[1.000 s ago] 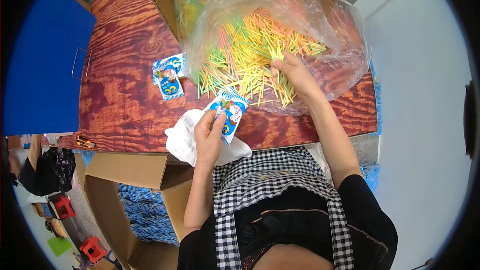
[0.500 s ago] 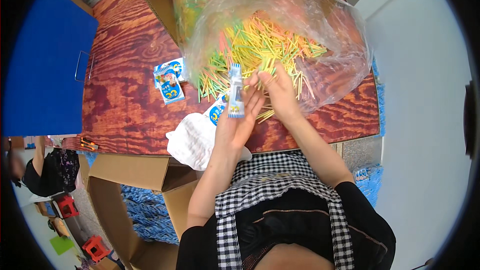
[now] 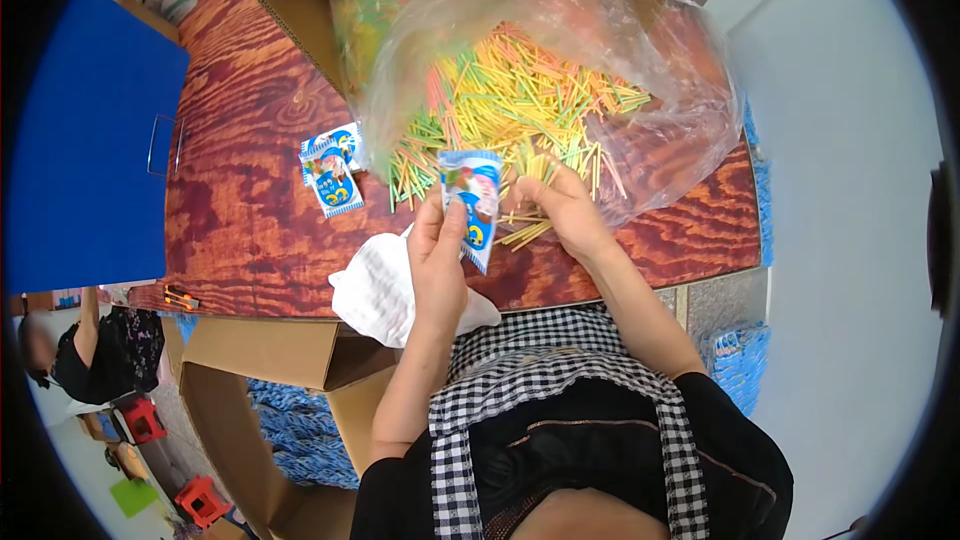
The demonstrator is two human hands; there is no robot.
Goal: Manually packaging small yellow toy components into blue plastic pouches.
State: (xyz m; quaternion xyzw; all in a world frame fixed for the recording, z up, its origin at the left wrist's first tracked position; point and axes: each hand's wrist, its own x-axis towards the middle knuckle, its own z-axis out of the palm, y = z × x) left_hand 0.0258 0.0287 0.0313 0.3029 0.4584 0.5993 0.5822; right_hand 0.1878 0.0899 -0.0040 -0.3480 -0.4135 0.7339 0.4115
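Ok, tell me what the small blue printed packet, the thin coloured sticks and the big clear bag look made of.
Small blue printed packet: likely glossy plastic film, from its sheen and flat sealed edges. Thin coloured sticks: plastic or dyed wood; too small to tell. Big clear bag: thin transparent plastic, wrinkled and shiny.

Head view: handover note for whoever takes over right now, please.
Left hand: holds a blue packet upright above the table.
Right hand: pinching a few sticks beside the packet's mouth.
Stick pile lies on a clear bag.
Done: two packets lie to the left.
Left: sticks not yet in the held packet. White cloth at the near edge.
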